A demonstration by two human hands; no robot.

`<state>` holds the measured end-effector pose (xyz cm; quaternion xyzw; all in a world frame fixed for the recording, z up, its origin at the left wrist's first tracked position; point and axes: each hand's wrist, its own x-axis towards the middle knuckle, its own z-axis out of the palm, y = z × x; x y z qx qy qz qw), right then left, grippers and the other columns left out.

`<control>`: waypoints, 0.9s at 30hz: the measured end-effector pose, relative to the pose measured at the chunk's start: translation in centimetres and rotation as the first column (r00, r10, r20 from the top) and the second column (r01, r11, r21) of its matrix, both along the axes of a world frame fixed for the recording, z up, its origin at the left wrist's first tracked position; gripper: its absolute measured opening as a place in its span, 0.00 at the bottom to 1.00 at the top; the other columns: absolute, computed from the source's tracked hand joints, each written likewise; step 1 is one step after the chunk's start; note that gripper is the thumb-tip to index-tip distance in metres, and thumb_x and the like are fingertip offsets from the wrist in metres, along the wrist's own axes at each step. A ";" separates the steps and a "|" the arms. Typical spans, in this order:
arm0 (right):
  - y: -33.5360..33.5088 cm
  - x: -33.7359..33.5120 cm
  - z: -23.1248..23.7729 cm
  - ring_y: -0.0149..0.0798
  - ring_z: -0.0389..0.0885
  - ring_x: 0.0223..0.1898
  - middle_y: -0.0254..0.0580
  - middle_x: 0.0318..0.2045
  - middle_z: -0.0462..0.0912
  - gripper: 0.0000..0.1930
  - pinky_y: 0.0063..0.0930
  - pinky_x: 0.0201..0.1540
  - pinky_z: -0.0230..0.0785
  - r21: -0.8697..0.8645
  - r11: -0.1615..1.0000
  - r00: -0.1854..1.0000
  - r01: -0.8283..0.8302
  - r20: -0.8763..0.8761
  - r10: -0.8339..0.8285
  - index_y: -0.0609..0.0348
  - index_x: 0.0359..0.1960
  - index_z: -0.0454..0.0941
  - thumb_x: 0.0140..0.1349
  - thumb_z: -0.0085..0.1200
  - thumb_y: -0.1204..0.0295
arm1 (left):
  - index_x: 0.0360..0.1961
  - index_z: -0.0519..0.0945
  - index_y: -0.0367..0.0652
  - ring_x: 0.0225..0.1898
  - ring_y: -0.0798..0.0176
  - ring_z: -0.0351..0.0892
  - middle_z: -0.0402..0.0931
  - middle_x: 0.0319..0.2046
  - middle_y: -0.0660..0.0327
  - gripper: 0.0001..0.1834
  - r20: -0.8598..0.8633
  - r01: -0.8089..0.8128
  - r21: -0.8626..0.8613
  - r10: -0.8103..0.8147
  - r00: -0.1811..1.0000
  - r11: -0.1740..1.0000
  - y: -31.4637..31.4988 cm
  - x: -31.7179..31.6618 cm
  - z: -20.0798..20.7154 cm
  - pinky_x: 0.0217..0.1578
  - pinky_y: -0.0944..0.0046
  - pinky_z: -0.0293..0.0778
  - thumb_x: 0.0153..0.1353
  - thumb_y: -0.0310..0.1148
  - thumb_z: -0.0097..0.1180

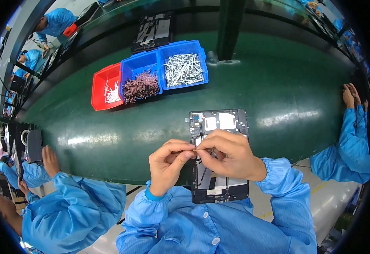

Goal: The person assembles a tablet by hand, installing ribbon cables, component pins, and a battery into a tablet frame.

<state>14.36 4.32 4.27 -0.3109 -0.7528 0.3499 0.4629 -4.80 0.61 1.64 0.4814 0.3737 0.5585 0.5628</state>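
An opened tablet housing point(218, 184), black with white panels and dark ribbon cables, lies in front of me at the near edge of the green table. Over its left edge the fingertips of my two hands meet. My left hand point(167, 164) is closed in a pinch between thumb and forefinger. My right hand point(233, 157) pinches at the same spot and covers the middle of the tablet. A tiny, thin piece seems to lie between the fingertips, too small to name.
Beyond the tablet stand a red bin point(97, 89) of white strips, a blue bin point(135, 63) of brownish pieces and another blue bin point(178, 48) of black-and-white strips. Behind them lies another opened tablet point(153, 31), near a dark post point(228, 31). Co-workers' hands rest left point(50, 161) and right point(350, 96).
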 end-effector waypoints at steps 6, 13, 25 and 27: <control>-0.2 0.0 0.3 0.33 0.81 0.22 0.39 0.27 0.81 0.07 0.24 0.22 0.72 0.006 0.999 0.998 0.033 0.050 -0.034 0.60 0.32 0.81 0.51 0.64 0.79 | 0.41 0.82 0.31 0.41 0.63 0.81 0.79 0.41 0.53 0.07 -0.117 -0.092 0.104 0.104 0.988 0.990 -0.1 0.8 0.6 0.43 0.67 0.79 0.60 0.17 0.60; 0.1 -0.2 -0.4 0.33 0.80 0.20 0.37 0.25 0.81 0.07 0.23 0.21 0.71 0.122 0.988 0.995 0.090 0.032 -0.094 0.59 0.30 0.81 0.48 0.64 0.80 | 0.38 0.84 0.35 0.39 0.63 0.82 0.82 0.36 0.55 0.08 -0.407 -0.164 0.287 0.276 0.871 0.944 -0.1 1.3 1.1 0.39 0.67 0.77 0.55 0.18 0.65; -0.3 -0.2 -0.5 0.19 0.69 0.14 0.35 0.27 0.82 0.07 0.16 0.14 0.58 -0.071 0.996 0.993 0.056 -0.099 -0.063 0.61 0.33 0.83 0.51 0.65 0.80 | 0.42 0.81 0.31 0.43 0.65 0.80 0.77 0.42 0.54 0.07 0.020 -0.105 0.049 0.104 0.994 0.993 -0.1 1.8 0.4 0.45 0.69 0.79 0.62 0.18 0.59; -0.3 0.0 -0.3 0.19 0.68 0.14 0.35 0.27 0.82 0.07 0.16 0.14 0.57 -0.093 0.994 0.993 0.053 -0.098 -0.062 0.61 0.33 0.82 0.51 0.65 0.80 | 0.41 0.82 0.32 0.42 0.65 0.80 0.78 0.41 0.55 0.07 -0.040 -0.133 0.068 0.136 0.990 0.989 0.0 1.8 0.7 0.44 0.68 0.79 0.61 0.18 0.61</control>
